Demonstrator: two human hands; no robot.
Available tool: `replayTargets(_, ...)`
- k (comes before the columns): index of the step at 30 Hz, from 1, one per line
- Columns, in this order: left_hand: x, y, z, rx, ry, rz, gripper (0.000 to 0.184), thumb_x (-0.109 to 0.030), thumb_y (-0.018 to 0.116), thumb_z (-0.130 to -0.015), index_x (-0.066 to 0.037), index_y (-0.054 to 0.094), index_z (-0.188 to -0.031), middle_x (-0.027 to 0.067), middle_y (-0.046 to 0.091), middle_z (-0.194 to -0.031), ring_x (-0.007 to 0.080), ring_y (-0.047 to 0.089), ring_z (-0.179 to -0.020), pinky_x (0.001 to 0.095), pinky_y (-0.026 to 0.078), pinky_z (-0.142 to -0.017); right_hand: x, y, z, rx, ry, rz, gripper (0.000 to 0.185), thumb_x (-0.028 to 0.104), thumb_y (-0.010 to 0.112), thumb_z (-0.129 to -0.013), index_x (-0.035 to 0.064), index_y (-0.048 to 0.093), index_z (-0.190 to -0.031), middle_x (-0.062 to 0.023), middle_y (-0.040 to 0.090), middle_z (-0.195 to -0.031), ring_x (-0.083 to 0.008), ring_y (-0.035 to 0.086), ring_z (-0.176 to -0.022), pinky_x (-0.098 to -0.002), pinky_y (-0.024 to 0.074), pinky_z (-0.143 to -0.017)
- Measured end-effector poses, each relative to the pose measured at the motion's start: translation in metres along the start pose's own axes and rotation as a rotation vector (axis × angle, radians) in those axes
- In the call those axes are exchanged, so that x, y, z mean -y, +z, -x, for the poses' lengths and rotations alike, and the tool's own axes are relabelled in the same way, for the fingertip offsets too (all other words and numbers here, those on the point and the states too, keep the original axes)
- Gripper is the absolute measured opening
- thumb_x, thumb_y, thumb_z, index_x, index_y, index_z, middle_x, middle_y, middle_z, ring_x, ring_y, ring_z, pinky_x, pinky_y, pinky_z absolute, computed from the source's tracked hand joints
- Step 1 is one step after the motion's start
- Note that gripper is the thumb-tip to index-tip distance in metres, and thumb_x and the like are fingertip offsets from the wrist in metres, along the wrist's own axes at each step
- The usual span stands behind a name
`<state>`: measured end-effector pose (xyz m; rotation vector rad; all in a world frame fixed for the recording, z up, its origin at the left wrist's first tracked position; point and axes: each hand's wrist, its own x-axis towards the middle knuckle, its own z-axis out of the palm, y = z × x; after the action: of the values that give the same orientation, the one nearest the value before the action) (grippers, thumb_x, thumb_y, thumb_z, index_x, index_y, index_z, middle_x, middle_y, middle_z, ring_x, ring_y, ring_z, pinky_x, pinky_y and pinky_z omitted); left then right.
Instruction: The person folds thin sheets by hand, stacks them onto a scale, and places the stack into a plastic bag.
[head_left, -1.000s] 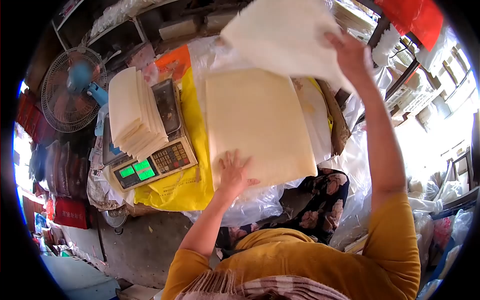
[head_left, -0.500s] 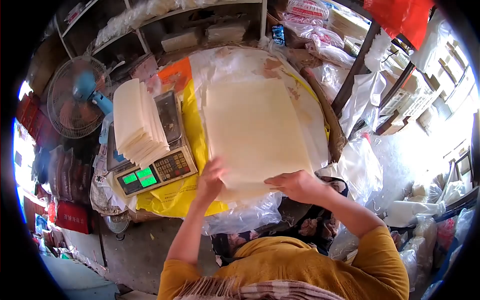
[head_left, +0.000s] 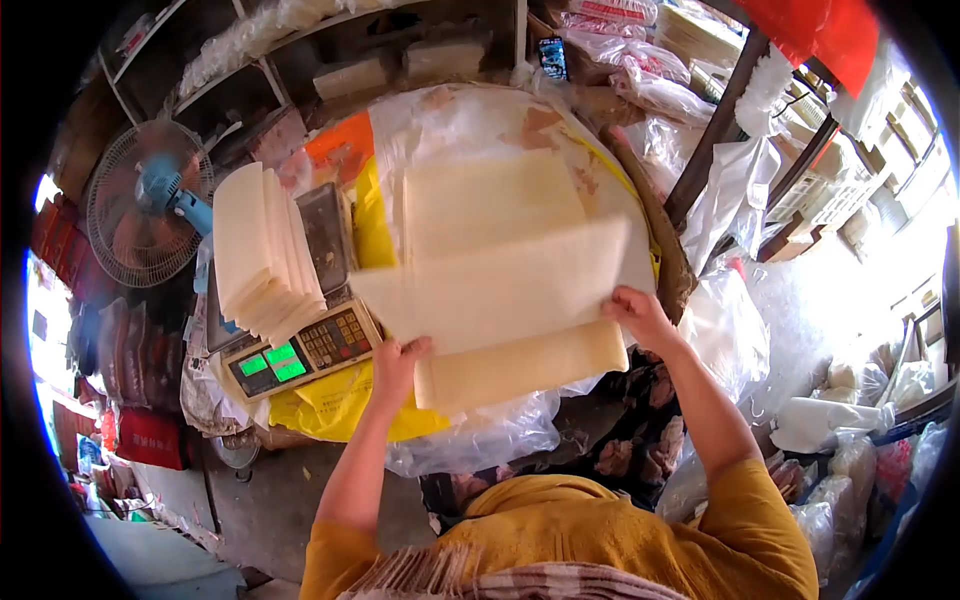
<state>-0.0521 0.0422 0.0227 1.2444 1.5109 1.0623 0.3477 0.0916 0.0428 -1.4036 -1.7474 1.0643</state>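
Note:
A cream sheet (head_left: 500, 285) is held up, slightly blurred, between my two hands. My left hand (head_left: 402, 362) is closed on its lower left corner, and my right hand (head_left: 636, 312) pinches the lower right one. Beneath it lies a stack of similar sheets (head_left: 490, 195), showing above and below the raised sheet. To the left, a folded bundle of cream sheets (head_left: 262, 250) rests on a digital scale (head_left: 340, 335) with green displays.
White and yellow plastic (head_left: 365, 410) covers the round table. A fan (head_left: 150, 190) stands at the left. Shelves (head_left: 290, 50) run along the back, where a phone (head_left: 552, 58) lies. Bagged goods (head_left: 655, 85) are piled at back right.
A large sheet first swung at the upper right came down over the stack. Now a sheet is lifted and turned crosswise between both hands, with the stack visible on either side.

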Motion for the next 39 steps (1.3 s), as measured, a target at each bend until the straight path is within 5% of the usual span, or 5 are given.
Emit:
replayTargets(6,-0.021,0.034,-0.017,-0.355,0.408,-0.853,0.055,-0.017,0.068,-0.081,-0.006,0.046,-0.130,0.0189,0.049,-0.127,0.0284,0.048,-0.121,0.0413,0.039,-0.098,-0.021,0.041,-0.031,-0.295,0.138,0.159,0.023,0.020,0.063,-0.081,0.0007,0.060,-0.093,-0.0118,0.061,-0.069,-0.0230,0.059,-0.063,-0.0336,0.0460,-0.061)
replayTargets(21,0.011,0.064,-0.022,0.101,0.446,-1.188,0.073,-0.056,0.052,-0.084,-0.015,0.035,-0.142,0.0147,0.026,-0.149,0.0331,0.022,-0.138,0.0576,0.014,-0.109,0.015,0.070,-0.026,-0.329,-0.276,0.669,0.045,0.016,0.052,-0.088,0.0081,0.043,-0.132,-0.0180,0.043,-0.135,-0.0370,0.044,-0.121,-0.0442,0.0387,-0.099)
replayTargets(27,0.007,0.061,-0.016,0.063,0.529,-1.189,0.058,-0.035,0.053,-0.087,-0.011,0.040,-0.138,0.0178,0.033,-0.145,0.0339,0.028,-0.135,0.0548,0.021,-0.108,-0.011,0.099,-0.021,-0.104,-0.294,0.787,0.043,0.018,0.048,-0.093,0.0100,0.042,-0.135,-0.0138,0.032,-0.145,-0.0343,0.023,-0.137,-0.0502,0.0160,-0.112)
replayTargets(34,-0.027,0.014,-0.010,0.055,0.758,-0.957,0.030,-0.005,0.064,-0.069,-0.006,0.061,-0.098,0.0104,0.066,-0.098,0.0281,0.062,-0.092,0.0388,0.049,-0.082,0.057,0.117,-0.017,0.086,-0.388,0.603,0.052,0.028,0.055,-0.090,0.0112,0.040,-0.136,-0.0162,0.035,-0.143,-0.0363,0.032,-0.132,-0.0551,0.0259,-0.106)
replayTargets(39,-0.063,0.026,0.003,-0.300,0.743,-0.498,0.057,0.001,0.066,-0.072,-0.004,0.046,-0.126,0.0158,0.054,-0.121,0.0301,0.053,-0.111,0.0382,0.043,-0.094,0.113,0.123,-0.033,0.008,-0.612,0.686,0.053,0.007,0.059,-0.077,0.0072,0.047,-0.128,-0.0142,0.055,-0.124,-0.0335,0.052,-0.115,-0.0482,0.0395,-0.098)
